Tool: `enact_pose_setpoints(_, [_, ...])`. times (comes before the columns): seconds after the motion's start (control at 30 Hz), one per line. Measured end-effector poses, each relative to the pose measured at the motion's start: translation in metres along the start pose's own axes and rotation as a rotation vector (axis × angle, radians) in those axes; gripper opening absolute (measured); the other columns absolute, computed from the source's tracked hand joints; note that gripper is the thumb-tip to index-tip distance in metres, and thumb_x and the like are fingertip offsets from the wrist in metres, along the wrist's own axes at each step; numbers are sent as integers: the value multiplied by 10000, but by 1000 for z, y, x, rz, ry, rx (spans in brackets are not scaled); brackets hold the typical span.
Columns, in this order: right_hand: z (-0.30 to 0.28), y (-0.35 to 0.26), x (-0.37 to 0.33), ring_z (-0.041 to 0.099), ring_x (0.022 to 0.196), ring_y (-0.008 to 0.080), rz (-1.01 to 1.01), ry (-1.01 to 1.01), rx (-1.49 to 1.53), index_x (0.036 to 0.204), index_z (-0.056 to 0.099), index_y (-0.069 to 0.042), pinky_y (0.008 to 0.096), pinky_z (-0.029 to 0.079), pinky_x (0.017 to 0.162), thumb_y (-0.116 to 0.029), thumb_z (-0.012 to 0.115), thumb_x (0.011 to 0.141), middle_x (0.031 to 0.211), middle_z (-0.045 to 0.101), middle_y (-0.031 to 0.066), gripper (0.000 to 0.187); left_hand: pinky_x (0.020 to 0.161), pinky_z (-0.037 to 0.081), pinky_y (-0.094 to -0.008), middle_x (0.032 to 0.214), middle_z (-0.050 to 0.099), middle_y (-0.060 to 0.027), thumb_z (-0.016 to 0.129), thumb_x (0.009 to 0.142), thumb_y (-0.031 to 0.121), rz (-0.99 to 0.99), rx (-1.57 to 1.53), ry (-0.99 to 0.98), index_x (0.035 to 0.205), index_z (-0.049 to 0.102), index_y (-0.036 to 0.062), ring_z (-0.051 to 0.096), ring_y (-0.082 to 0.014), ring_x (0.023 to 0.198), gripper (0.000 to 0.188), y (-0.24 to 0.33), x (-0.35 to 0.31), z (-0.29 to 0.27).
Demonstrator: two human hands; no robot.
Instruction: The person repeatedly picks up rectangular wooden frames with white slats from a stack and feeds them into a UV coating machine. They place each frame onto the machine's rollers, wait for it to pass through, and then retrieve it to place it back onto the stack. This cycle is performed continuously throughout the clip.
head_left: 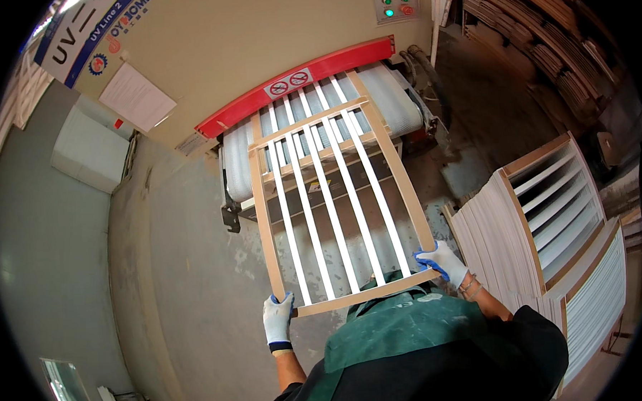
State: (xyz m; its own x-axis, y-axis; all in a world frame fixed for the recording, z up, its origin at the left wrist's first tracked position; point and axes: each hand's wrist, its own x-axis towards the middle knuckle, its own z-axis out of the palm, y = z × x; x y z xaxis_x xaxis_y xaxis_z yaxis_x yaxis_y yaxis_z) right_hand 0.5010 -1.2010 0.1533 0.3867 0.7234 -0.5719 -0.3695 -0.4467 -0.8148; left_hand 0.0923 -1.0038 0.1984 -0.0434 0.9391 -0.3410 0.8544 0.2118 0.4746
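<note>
Both my hands wear white gloves with blue palms. They hold a slatted frame [330,207] with brown edges and white slats by its near corners. My left hand [277,321] is closed round the near left corner, and my right hand [445,263] grips the near right one. The frame stretches away from my body, its far end over the grey conveyor belt [384,97]. Beneath that end lies a second slatted frame [304,99], which runs under a red guard bar [231,117]. How far it reaches inside the machine is hidden.
The beige machine [207,48] carries a panel of lit buttons [397,1] at upper right. Stacked slatted frames [498,228] stand close at my right. Brown boards [529,34] fill a rack at far right. A green apron [405,333] covers my front. Concrete floor [188,278] lies left.
</note>
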Motion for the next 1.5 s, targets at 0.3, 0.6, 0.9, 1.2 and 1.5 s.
enact_pose_setpoints(0.3, [-2,20,6,621,610,119,-65,2,9,899,670,12,287,502,550,-59,758,821,745,659,47,138,878,527,-492,1016,719,-227,756,845,360,3,-117,-20,1049,685,7,689,-406,975,415,-18,12,14])
enact_pose_setpoints(0.6, [0,42,13,637,642,120,-110,74,-25,912,661,2,288,513,571,-45,758,807,762,657,34,151,682,548,-423,775,695,-164,769,852,243,30,-208,48,932,674,-16,702,-311,709,287,1,-13,5])
enact_pose_setpoints(0.9, [9,22,0,696,690,155,-102,110,-98,992,661,32,310,567,613,-19,759,813,812,682,60,211,785,547,-455,935,707,-215,772,847,277,-20,-173,35,987,675,-12,702,-367,862,335,-13,-4,13])
enact_pose_setpoints(1.2, [5,22,11,672,646,151,-84,29,48,962,652,19,305,561,587,-15,753,813,773,664,58,183,832,538,-468,972,705,-232,771,849,310,15,-153,25,1046,670,-18,695,-388,917,395,-32,12,25])
enact_pose_setpoints(1.5, [4,5,42,612,596,118,-82,48,52,955,664,-11,272,505,540,-38,738,846,765,644,38,134,913,510,-486,1065,681,-239,682,925,443,168,47,40,1069,628,15,646,-423,1054,455,1,27,14])
